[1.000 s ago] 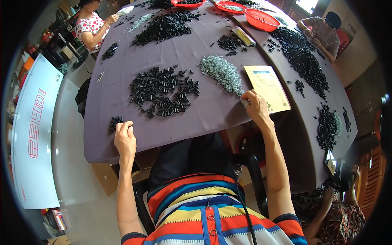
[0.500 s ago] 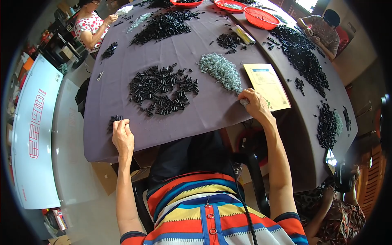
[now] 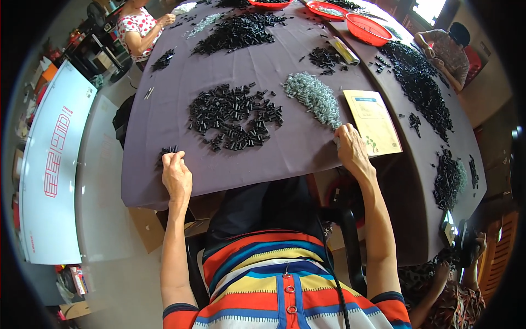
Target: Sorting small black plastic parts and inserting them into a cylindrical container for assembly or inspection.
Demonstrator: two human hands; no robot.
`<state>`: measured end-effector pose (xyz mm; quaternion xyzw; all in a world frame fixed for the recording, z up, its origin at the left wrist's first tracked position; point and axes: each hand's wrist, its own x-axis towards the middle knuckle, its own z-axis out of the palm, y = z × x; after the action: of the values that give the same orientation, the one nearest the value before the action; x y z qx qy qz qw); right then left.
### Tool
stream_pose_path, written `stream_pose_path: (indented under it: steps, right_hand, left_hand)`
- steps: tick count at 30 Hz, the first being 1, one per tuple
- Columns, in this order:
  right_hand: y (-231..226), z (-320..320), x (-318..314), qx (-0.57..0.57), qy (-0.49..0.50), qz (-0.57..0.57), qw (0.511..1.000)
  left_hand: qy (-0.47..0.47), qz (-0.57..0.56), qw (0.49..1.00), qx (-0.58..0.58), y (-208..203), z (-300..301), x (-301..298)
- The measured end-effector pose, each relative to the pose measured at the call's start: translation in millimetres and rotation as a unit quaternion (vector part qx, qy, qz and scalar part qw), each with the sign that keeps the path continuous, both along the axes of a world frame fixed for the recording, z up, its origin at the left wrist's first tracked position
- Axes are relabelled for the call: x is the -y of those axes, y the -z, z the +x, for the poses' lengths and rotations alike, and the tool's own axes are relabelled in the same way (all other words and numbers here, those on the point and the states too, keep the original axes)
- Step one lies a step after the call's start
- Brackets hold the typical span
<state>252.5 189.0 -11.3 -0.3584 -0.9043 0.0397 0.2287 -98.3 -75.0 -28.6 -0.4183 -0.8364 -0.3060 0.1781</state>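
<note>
On the purple-grey tablecloth lies a broad heap of short black tubes [image 3: 233, 116]. To its right stretches a pile of small clear-grey pieces [image 3: 313, 96]. My left hand [image 3: 177, 175] is closed at the near left edge of the table, against a small cluster of black pieces [image 3: 169, 149]; its fingertips hide whatever they may pinch. My right hand [image 3: 355, 149] is closed at the near end of the clear-grey pile, beside a yellow printed booklet [image 3: 375, 122]. A bit of clear-grey material shows at the right hand's fingers, mostly hidden by them.
Farther back are another black heap [image 3: 241, 33], red plastic baskets [image 3: 367, 30] and a rolled yellow packet [image 3: 345, 52]. A second table on the right carries long black heaps [image 3: 419, 82]. Co-workers sit at the far left [image 3: 139, 33], far right [image 3: 449, 52] and lower right.
The view has swung slightly, so the table sits farther right. Both hands stay near the same piles. The right hand has turned a little, and the clear-grey material in it shows less.
</note>
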Motion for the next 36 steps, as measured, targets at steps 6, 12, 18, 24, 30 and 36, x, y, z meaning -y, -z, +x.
stream_pose_path:
  steps: [6,12,18,24,30,36]
  right_hand:
    - [2.2,-23.3,14.2,-0.135,-0.009,-0.071,0.988]
    - [-5.0,-59.7,33.5,-0.245,-0.084,-0.176,0.950]
    - [9.1,-60.9,35.0,-0.294,-0.070,-0.190,0.934]
    - [7.8,-60.8,37.3,-0.285,-0.076,-0.168,0.940]
    - [6.1,-61.8,40.8,-0.280,-0.076,-0.148,0.945]
    - [5.7,-63.6,41.9,-0.271,-0.083,-0.129,0.950]
  left_hand:
    - [0.040,0.037,0.998,-0.032,-16.0,33.8,-16.6]
    - [0.195,0.068,0.978,-0.014,-18.9,85.6,-61.5]
    - [0.184,0.021,0.983,-0.004,-11.3,91.8,-77.0]
    - [0.209,0.036,0.977,-0.019,-5.9,99.0,-80.5]
    - [0.194,0.072,0.978,0.012,-12.7,87.6,-88.2]
    - [0.168,-0.018,0.986,-0.004,-16.2,72.9,-111.0]
